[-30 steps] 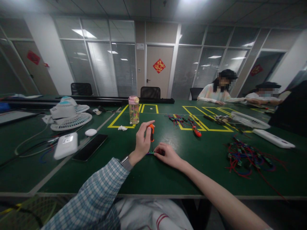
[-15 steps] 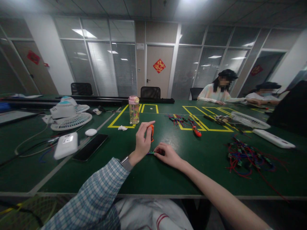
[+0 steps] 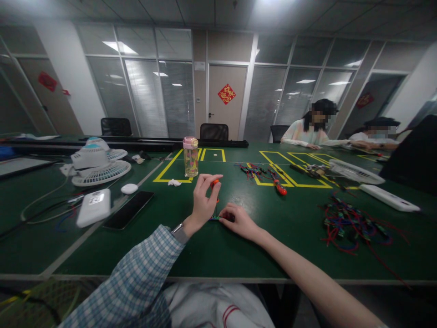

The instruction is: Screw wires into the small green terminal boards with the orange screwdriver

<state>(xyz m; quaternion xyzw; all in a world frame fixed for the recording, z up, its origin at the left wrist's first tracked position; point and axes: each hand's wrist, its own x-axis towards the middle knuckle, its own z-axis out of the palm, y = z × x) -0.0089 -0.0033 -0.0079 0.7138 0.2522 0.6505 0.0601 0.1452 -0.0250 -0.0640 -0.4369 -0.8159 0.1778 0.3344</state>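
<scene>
My left hand (image 3: 202, 200) grips a small orange-handled screwdriver (image 3: 215, 183) upright, its tip down on a tiny wired component (image 3: 215, 218) lying on the green table (image 3: 211, 250). My right hand (image 3: 239, 220) presses fingertips on that component just right of the tip, pinning it to the table. A watch and a checked sleeve cover my left wrist and arm. The component is mostly hidden by my fingers.
A tangle of red and blue wired parts (image 3: 351, 223) lies to the right, another pile with a red tool (image 3: 280, 188) farther back. A pink-lidded bottle (image 3: 190, 157), fans (image 3: 99, 164), a white box (image 3: 94, 207) and a phone (image 3: 129, 209) sit to the left. Two people sit at the far right.
My left fingers have closed further around the screwdriver handle, hiding more of its orange, as if turning it. My right hand has stayed in place.
</scene>
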